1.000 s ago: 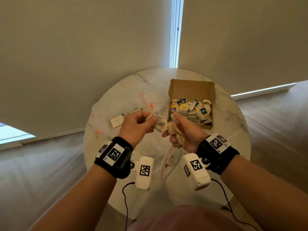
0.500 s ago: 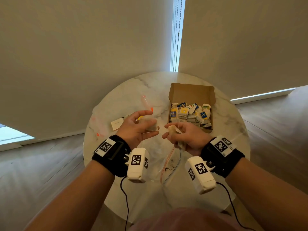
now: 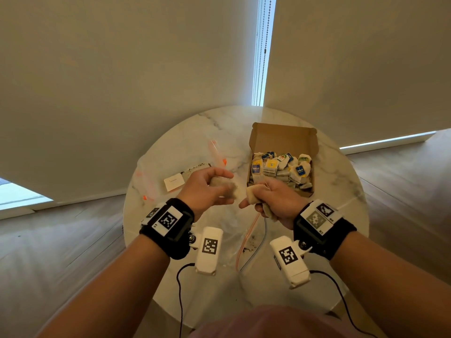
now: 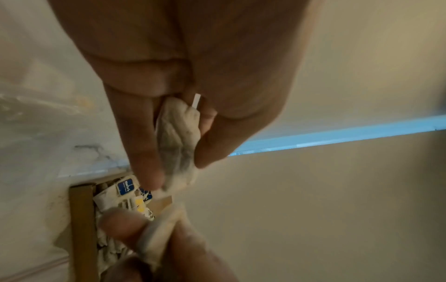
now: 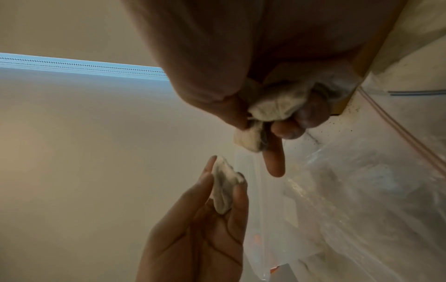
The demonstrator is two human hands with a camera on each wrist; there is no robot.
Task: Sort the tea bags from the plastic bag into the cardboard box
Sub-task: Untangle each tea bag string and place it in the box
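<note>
My left hand point(image 3: 207, 189) pinches one pale tea bag point(image 4: 178, 141) between thumb and fingers, above the table just left of the cardboard box point(image 3: 283, 136). My right hand point(image 3: 271, 198) grips two or more tea bags point(image 5: 277, 105) in a curled fist, at the box's near left corner. The open box holds several tea bags point(image 3: 280, 169) with blue and yellow tags. The clear plastic bag point(image 3: 234, 237) lies flat on the table under both hands, its zip edge towards the right.
The round marble table point(image 3: 341, 181) carries a small white card point(image 3: 173, 182) at the left and a second clear bag with orange marks point(image 3: 217, 154). Loose tea dust point(image 3: 251, 240) speckles the table near the bag. Blinds hang behind the table.
The left hand's fingers have curled again round its tea bag after spreading half a second ago. Both hands sit slightly farther apart than a second ago, when they met over one clump.
</note>
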